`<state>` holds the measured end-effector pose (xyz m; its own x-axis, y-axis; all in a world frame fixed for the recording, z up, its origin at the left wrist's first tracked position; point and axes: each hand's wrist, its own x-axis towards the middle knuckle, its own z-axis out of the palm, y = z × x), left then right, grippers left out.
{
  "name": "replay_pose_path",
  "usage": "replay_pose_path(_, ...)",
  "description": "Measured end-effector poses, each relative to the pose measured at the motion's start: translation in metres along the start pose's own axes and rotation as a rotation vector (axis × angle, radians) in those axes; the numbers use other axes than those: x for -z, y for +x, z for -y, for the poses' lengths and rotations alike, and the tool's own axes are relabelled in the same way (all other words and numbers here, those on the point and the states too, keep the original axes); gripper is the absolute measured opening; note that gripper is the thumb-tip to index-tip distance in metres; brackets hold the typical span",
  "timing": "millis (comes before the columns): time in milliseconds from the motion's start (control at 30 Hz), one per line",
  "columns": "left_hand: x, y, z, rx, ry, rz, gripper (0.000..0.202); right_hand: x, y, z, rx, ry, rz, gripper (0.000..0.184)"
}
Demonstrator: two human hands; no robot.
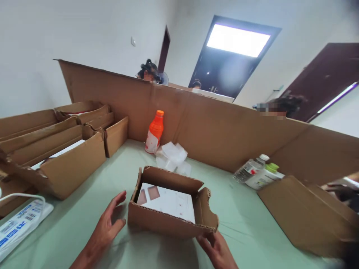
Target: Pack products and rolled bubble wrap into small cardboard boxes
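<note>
In the middle of the table stands a small open cardboard box with a torn-edged flap at its right end. Inside it lie white printed cards or flat packs with brownish squares at one end; I cannot make out their kind. My left hand is open, fingers and thumb apart, just left of the box and not touching it. At the box's near right corner, my right hand grips the lower edge; some of its fingertips are hidden by the cardboard.
Several open cardboard boxes stand at left, near a white power strip package. Behind are an orange bottle, crumpled white plastic and a cardboard partition. Right: a clear bottle, a green-capped container, a cardboard piece; people sit beyond.
</note>
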<state>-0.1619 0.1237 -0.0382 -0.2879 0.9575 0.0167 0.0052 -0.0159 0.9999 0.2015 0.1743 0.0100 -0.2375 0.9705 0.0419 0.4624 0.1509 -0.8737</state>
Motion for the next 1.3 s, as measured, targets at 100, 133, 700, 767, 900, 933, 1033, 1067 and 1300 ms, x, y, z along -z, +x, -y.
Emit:
replay_pose_path(100, -0.017, -0.015, 0.005, 0.001, -0.012, 0.027, 0.075, -0.022, -0.008, -0.009, -0.036, 0.04, 0.027, 0.056)
replay_pose_path(133, -0.022, -0.015, 0.004, 0.009, -0.007, 0.012, 0.075, -0.028, -0.005, -0.008, -0.025, 0.052, 0.02, 0.059)
replay_pose_path(700, -0.047, 0.054, 0.037, -0.03, 0.144, -0.274, 0.066, 0.054, 0.251, 0.035, 0.249, -0.487, -0.137, 0.083)
replay_pose_path(767, -0.045, 0.056, 0.036, -0.027, 0.126, -0.274, 0.065, 0.047, 0.28, 0.039, 0.252, -0.511, -0.106, 0.066)
replay_pose_path(900, -0.044, 0.058, 0.033, 0.015, 0.021, -0.313, 0.064, 0.044, 0.272, 0.036, 0.291, -0.506, -0.106, 0.02)
replay_pose_path(933, -0.044, 0.058, 0.033, 0.032, 0.012, -0.317, 0.063, 0.049, 0.252, 0.032, 0.301, -0.506, -0.138, 0.015)
replay_pose_path(1033, -0.043, 0.058, 0.029, 0.044, 0.033, -0.307, 0.059, 0.064, 0.161, 0.013, 0.309, -0.524, -0.245, 0.013)
replay_pose_path(1067, -0.044, 0.058, 0.026, 0.039, 0.048, -0.3, 0.058, 0.066, 0.124, 0.006, 0.303, -0.531, -0.259, 0.012)
replay_pose_path(1300, -0.044, 0.019, -0.026, -0.048, 0.346, -0.42, 0.078, 0.008, -0.065, -0.015, 0.181, -0.374, -0.129, 0.016)
